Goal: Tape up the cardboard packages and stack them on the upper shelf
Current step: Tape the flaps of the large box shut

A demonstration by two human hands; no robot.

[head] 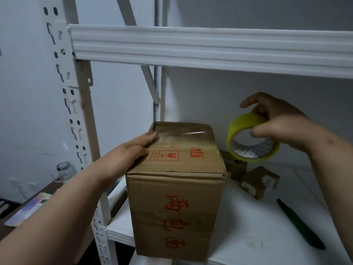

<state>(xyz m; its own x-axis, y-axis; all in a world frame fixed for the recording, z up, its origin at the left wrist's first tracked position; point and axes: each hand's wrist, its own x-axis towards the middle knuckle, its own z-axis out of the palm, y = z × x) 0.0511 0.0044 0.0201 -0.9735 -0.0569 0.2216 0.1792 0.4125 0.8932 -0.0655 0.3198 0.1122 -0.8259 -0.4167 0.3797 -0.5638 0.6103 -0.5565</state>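
At frame centre, the cardboard box (176, 188) is pressed by the flat left hand (131, 150); the tape roll (252, 142) is gripped by the right hand (277, 123) at right.

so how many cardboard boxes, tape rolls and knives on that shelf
boxes: 3, big box, two small boxes
tape roll: 1, held in the right hand
knife: 1
total: 5

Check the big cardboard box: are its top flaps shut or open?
Shut. The cardboard box has its top flaps folded flat, clear tape glinting across them, the left hand pressing on top.
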